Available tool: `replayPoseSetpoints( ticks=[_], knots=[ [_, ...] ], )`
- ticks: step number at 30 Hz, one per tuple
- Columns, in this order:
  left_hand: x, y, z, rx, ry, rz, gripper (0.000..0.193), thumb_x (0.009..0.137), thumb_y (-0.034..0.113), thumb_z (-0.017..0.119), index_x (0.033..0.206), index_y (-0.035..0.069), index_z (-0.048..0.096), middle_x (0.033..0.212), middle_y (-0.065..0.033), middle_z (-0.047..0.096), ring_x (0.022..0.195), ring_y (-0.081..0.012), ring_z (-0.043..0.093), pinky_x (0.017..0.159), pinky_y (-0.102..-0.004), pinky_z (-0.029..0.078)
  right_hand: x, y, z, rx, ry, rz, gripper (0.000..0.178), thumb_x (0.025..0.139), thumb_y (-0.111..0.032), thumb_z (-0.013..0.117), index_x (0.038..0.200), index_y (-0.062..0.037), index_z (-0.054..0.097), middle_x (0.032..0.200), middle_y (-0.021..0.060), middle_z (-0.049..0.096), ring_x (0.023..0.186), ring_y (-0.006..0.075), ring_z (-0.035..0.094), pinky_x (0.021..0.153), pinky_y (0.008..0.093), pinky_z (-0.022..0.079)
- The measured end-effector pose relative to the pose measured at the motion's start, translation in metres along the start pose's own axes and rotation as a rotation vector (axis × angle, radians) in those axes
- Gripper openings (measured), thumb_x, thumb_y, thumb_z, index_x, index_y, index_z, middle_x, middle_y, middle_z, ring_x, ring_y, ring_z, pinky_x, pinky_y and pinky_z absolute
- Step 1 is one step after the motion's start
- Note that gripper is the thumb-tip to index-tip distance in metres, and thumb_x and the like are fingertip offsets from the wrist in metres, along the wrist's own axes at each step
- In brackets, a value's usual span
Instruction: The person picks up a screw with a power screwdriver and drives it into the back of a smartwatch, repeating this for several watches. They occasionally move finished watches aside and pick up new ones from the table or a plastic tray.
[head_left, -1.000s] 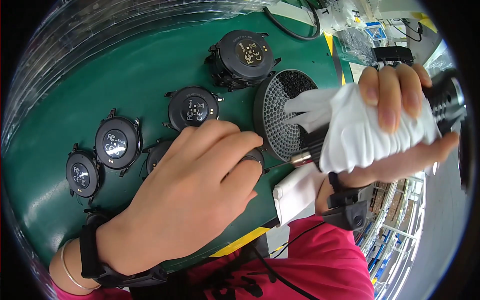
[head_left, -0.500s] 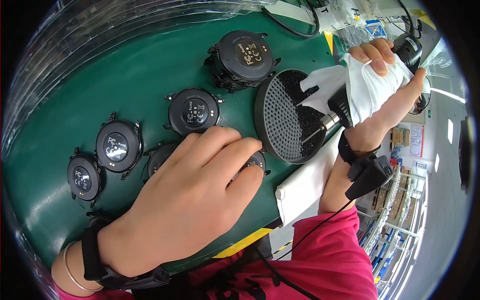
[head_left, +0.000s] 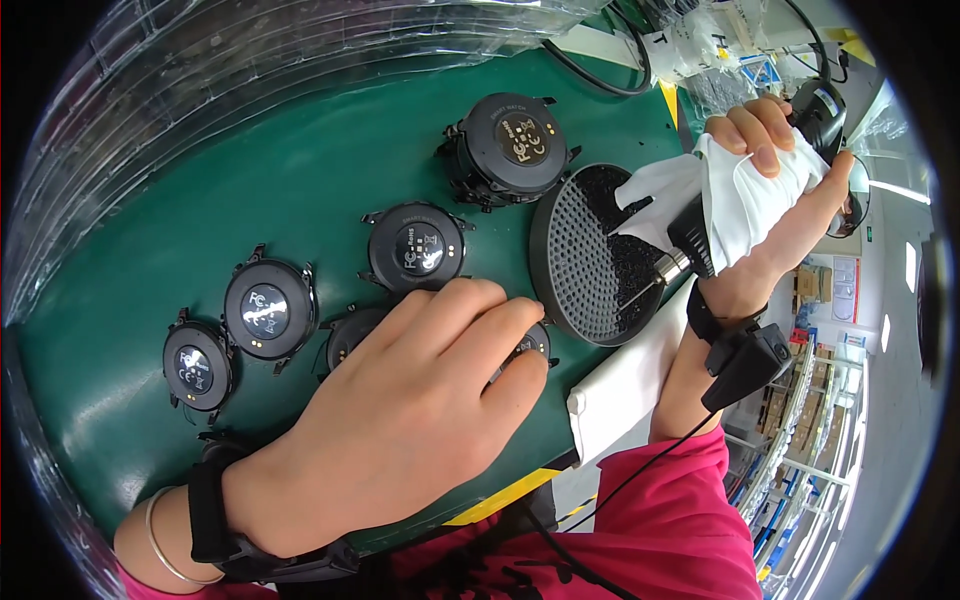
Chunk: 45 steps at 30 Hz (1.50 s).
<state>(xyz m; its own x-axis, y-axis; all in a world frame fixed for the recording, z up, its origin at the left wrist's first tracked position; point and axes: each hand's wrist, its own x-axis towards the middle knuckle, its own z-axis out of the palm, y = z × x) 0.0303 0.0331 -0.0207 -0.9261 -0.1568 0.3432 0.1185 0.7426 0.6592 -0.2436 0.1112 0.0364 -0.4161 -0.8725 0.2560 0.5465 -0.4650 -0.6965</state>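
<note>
across the green mat (head_left: 200, 200), a worker's left hand (head_left: 400, 420) lay flat and spread, palm down, pressing on a black watch body (head_left: 525, 345) that showed only at the fingertips, just left of the round perforated black disc (head_left: 590, 260). that disc served as the marker for everything else: the covered watch body sat at its lower-left edge, a larger watch case (head_left: 512, 145) stood just up and left of it, another (head_left: 417, 247) lay to its left, and two more (head_left: 265, 310) (head_left: 197, 367) trailed off farther left and well apart from it. a further case (head_left: 350, 335) was half hidden under the left hand's fingers. right of the disc, the right hand (head_left: 770, 210) was clenched around a white cloth (head_left: 740, 195) and a dark handled tool (head_left: 690, 235), whose long axis ran from the upper right down toward the disc, its metal tip (head_left: 665, 268) resting over the disc's right side. the left hand was plainly the nearer to the watch body; the right hand stood well apart from it, across the disc. a white sheet (head_left: 630, 380) hung off the mat's edge below the disc.
</note>
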Motion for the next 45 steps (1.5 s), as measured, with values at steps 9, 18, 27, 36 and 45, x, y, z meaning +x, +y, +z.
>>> replayPoseSetpoints(
  ticks=[9,18,27,36,45],
  knots=[
    [-0.003,0.000,0.000,0.038,0.032,0.024,0.029,0.074,0.007,0.076,0.102,0.004,0.068,0.124,-0.0107,0.063,0.107,-0.0292,0.059,0.083,-0.0391,0.050,-0.001,0.001,0.003,-0.008,-0.004,0.006,0.050,0.099,-0.052,0.050,0.106,-0.0032,0.042,0.084,0.0036,0.044,0.067,0.0148,0.045,0.077,0.0336,0.038],
    [-0.004,0.002,-0.001,0.054,0.043,0.043,0.023,0.078,0.007,0.073,0.100,0.002,0.069,0.121,-0.0116,0.064,0.105,-0.0285,0.060,0.084,-0.0384,0.052,-0.002,0.003,0.007,-0.024,0.029,-0.028,0.049,0.099,-0.051,0.050,0.107,-0.0032,0.042,0.083,0.0034,0.043,0.066,0.0150,0.044,0.075,0.0335,0.037],
    [0.003,-0.002,0.004,0.073,0.049,0.058,0.022,0.078,0.008,0.073,0.099,0.002,0.070,0.119,-0.0121,0.064,0.105,-0.0278,0.060,0.083,-0.0374,0.053,0.000,0.001,0.000,-0.025,0.029,-0.027,0.049,0.100,-0.050,0.051,0.108,-0.0028,0.041,0.083,0.0037,0.042,0.065,0.0148,0.044,0.075,0.0329,0.036],
    [0.009,-0.004,0.009,0.077,0.055,0.062,0.022,0.079,0.009,0.073,0.099,0.002,0.070,0.119,-0.0120,0.064,0.105,-0.0277,0.060,0.082,-0.0370,0.053,0.001,0.001,-0.006,-0.047,0.046,-0.035,0.048,0.100,-0.049,0.051,0.108,-0.0028,0.041,0.083,0.0038,0.042,0.065,0.0147,0.044,0.075,0.0327,0.037],
    [0.014,-0.007,0.014,0.070,0.050,0.064,0.023,0.078,0.008,0.073,0.100,0.002,0.070,0.120,-0.0121,0.064,0.105,-0.0281,0.060,0.084,-0.0368,0.055,0.001,0.000,-0.014,-0.039,0.062,-0.041,0.049,0.101,-0.050,0.050,0.108,-0.0024,0.041,0.082,0.0039,0.042,0.065,0.0149,0.044,0.075,0.0327,0.037]
  ],
)
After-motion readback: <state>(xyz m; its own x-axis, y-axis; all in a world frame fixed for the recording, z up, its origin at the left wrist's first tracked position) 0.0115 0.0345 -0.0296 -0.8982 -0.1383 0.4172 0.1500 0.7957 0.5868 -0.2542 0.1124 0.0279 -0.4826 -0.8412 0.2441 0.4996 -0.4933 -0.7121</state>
